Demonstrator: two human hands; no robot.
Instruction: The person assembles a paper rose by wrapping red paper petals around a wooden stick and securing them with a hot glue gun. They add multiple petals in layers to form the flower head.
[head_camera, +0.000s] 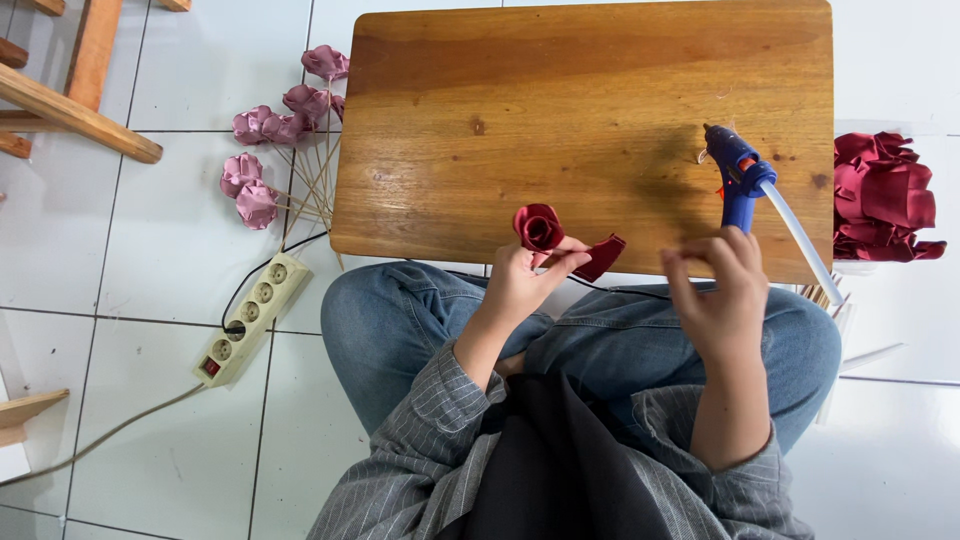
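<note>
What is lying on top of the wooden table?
Only the blue glue gun rests on the wooden table, with the right hand at its handle. The hand hides its lower handle.

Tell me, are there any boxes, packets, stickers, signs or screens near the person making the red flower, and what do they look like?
None that I can see: no boxes, packets, signs or screens.
Nearest thing to a marking: the power strip, on the floor tiles left of the person's knee; long, cream, with a small red switch at one end.
Glue gun: on the wooden table above the right hand; blue, no readable label.
</note>
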